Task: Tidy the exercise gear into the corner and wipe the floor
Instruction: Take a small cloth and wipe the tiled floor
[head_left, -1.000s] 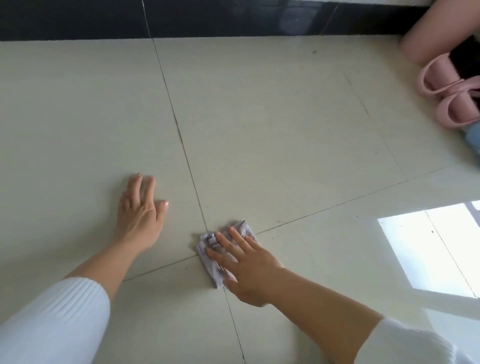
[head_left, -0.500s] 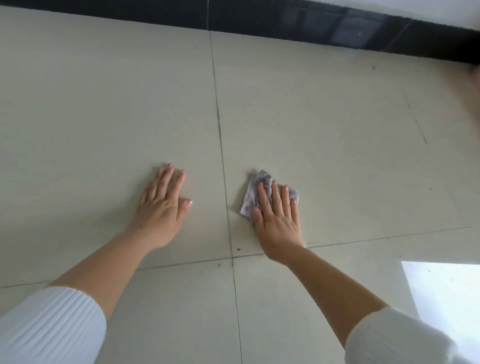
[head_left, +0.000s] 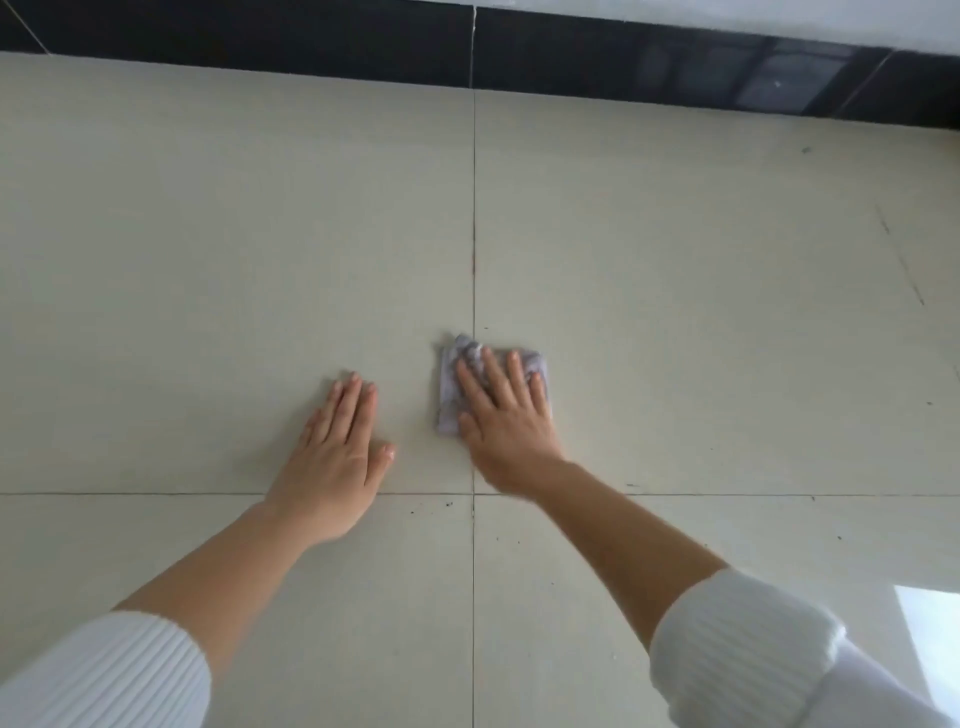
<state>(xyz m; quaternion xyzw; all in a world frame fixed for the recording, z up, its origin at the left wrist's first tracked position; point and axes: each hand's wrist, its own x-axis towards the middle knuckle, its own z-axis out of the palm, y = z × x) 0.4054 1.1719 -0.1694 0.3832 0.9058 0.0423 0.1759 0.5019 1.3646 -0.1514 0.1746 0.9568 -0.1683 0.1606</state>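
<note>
A small crumpled pale-purple cloth (head_left: 451, 387) lies on the beige tiled floor (head_left: 701, 322), across the vertical grout line. My right hand (head_left: 506, 415) presses flat on the cloth with straight, spread fingers and covers most of it. My left hand (head_left: 340, 452) rests flat on the tile to the left of the cloth, fingers straight and together, holding nothing. No exercise gear is in view.
A black skirting strip (head_left: 571, 57) runs along the far edge of the floor under a pale wall. Small dark specks lie near the grout crossing (head_left: 472, 496). A bright patch of light (head_left: 930, 639) falls on the floor at the lower right.
My right hand has pushed the cloth forward, away from me and past the grout crossing. The view has swung left, so the pink gear at the right has left the frame. My left hand stays planted.
</note>
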